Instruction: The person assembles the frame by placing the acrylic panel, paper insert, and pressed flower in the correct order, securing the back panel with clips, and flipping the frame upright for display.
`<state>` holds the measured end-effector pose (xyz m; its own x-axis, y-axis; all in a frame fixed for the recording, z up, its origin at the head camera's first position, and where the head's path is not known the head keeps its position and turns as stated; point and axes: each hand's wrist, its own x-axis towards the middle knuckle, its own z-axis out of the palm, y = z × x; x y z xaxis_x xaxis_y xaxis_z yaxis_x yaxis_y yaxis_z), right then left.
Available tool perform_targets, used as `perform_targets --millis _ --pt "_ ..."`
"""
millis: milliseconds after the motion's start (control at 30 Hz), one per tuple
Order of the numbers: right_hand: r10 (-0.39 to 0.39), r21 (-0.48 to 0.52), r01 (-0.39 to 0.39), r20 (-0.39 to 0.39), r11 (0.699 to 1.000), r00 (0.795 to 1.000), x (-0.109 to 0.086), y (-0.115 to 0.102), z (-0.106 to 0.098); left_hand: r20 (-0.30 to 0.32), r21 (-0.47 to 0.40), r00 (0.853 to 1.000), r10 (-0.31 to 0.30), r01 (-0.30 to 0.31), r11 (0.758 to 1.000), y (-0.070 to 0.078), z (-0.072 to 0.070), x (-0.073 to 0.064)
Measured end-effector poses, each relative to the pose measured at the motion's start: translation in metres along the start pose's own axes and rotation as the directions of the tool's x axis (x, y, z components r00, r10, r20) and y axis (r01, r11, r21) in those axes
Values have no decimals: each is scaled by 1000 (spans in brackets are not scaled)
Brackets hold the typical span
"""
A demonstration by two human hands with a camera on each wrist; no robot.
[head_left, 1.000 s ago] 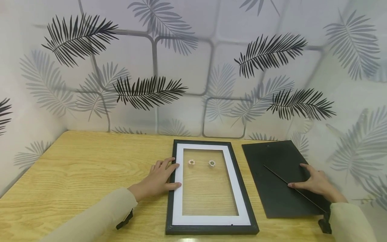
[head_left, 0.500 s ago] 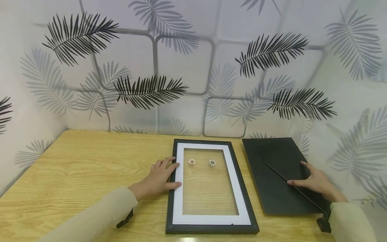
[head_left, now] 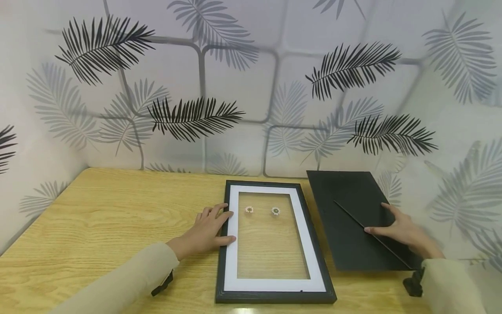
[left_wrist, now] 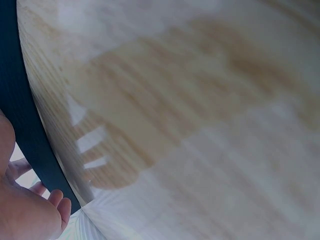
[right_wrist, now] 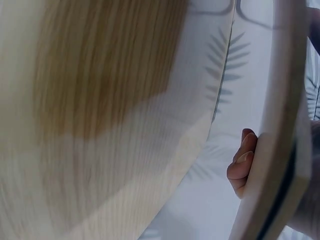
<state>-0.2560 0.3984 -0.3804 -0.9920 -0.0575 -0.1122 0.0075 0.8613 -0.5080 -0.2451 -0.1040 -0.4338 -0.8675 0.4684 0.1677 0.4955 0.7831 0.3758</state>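
Note:
A black photo frame (head_left: 277, 297) with a white mat (head_left: 274, 285) lies flat on the table. Two small daisy-like flowers, one a white flower (head_left: 276, 211), show within its window. My left hand (head_left: 204, 231) rests over the frame's left rail, thumb and fingertips reaching onto the mat. To the right, my right hand (head_left: 404, 231) grips a black backing board (head_left: 353, 235) by its right side, thumb on top by a thin diagonal ridge. In the right wrist view, fingers (right_wrist: 242, 165) curl round the board's edge. The board is raised off the table and tilted.
The wood-grain table (head_left: 129, 209) spreads left of the frame. A wall (head_left: 243, 87) with a leaf pattern rises directly behind the table and along its sides. Only a narrow strip of tabletop shows between frame and board.
My right hand has lifted the backing board from the table and moved it left and away, toward the frame's far right side. The left hand and the photo frame have stayed put.

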Motion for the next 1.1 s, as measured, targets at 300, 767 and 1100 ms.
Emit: perform_targets --millis 300,767,1100 --pt "-52 49 52 -5 997 999 2 -28 14 7 1 1000 -2 2 1000 0 0 0" --pt "-83 127 82 8 989 996 1 -68 41 1 7 1000 -4 4 1000 0 -1 0" --pt "-78 139 77 5 987 997 -3 -95 64 3 10 1000 3 -3 1000 0 0 0"
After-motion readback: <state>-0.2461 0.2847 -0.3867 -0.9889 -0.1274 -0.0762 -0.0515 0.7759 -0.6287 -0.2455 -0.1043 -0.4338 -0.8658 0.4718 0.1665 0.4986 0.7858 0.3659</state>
